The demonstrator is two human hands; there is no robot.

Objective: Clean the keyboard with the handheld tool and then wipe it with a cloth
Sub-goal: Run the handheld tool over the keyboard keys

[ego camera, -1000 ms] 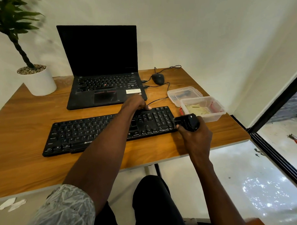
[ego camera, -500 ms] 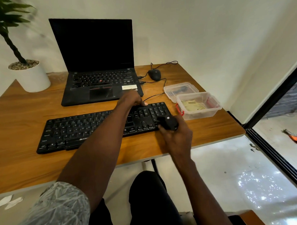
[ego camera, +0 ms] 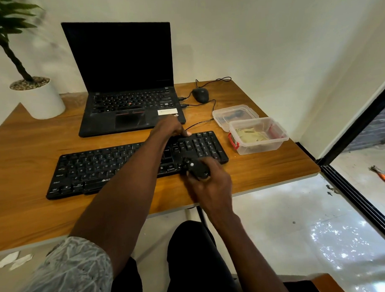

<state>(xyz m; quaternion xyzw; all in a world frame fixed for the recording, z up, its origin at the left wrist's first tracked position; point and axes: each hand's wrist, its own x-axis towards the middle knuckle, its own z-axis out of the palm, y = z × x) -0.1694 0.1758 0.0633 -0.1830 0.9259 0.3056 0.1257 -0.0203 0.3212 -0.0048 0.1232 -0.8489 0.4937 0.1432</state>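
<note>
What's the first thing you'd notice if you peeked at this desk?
A big black keyboard lies across the wooden desk, with a right hand holding a small black tool on its near edge. The left hand grips its far edge, before an open laptop.

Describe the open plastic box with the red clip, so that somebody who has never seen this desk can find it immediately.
Start at the black external keyboard on the wooden desk. Just past its right end stand two clear plastic pieces. The box is the nearer, deeper one, with a red clip on its left side and pale scraps inside; the flatter piece behind it looks like a lid.
</note>
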